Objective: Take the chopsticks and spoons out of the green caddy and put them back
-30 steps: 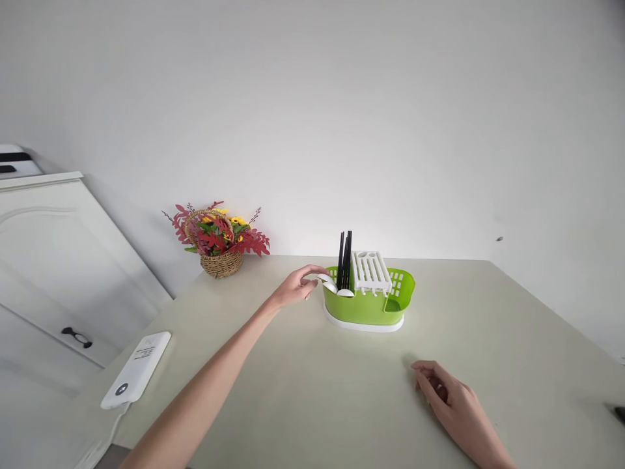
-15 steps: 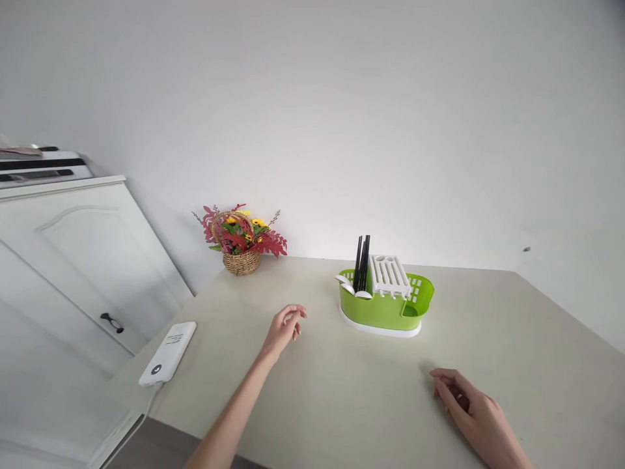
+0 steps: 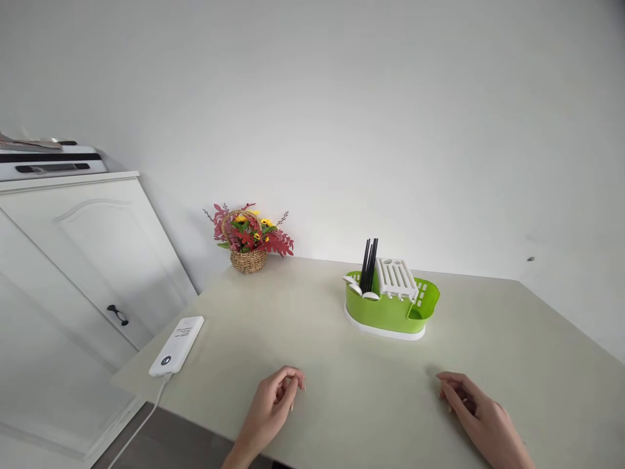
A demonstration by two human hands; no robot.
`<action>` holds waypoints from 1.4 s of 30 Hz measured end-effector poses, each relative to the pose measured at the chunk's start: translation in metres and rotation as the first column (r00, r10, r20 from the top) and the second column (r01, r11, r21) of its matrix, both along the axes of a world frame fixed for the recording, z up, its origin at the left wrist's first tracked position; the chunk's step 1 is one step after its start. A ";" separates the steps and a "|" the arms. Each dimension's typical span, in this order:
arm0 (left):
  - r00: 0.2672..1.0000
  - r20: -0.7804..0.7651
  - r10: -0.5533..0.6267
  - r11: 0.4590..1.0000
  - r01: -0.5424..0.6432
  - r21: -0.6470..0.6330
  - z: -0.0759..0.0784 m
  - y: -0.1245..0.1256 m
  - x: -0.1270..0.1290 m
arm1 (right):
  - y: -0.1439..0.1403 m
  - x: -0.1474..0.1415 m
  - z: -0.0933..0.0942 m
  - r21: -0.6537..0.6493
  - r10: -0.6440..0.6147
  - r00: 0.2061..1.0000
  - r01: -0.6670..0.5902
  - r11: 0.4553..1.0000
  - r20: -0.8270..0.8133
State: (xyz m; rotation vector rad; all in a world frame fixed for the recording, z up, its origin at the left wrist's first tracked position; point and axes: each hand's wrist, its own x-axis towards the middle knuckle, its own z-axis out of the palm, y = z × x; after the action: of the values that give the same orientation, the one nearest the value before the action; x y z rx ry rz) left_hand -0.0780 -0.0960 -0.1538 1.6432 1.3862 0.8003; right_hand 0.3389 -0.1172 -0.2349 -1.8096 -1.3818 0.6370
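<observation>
My left hand rests near the front of the table with its fingers curled together and nothing in them. On the right, my right hand is closed in the same loose way, and it holds nothing. Farther back stands a green utensil basket on a white base tray, touched by neither hand. Black chopsticks stand upright in its left part. White spoons lean over the rim beside them. A slotted white rack sits on the basket's middle.
A wicker basket of red and yellow flowers stands at the back left by the wall. A white power bank lies at the table's left edge, its cable hanging down. A white cabinet borders the table on the left.
My left hand has drawn back toward the front edge of the table, away from the basket. My right hand has hardly moved. The view has shifted slightly.
</observation>
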 end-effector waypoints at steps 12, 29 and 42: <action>0.999 -0.045 0.027 1.000 -0.026 0.013 -0.001 -0.001 0.003 | -0.001 0.003 -0.003 0.037 0.005 1.000 -0.004 0.999 -0.006; 0.997 -0.066 0.035 0.999 -0.035 0.001 0.008 -0.003 0.007 | 0.070 -0.012 0.055 0.383 -0.085 0.825 -0.166 0.909 0.558; 0.998 -0.063 0.028 0.999 -0.026 0.029 0.005 -0.003 0.005 | 0.087 -0.033 0.017 0.343 -0.007 0.838 -0.217 0.914 0.546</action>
State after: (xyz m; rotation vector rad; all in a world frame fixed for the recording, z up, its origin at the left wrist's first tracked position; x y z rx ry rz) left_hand -0.0726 -0.0995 -0.1493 1.6877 1.4498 0.7928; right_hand 0.3055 -0.0298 -0.2181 -1.6403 -1.8357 -0.1335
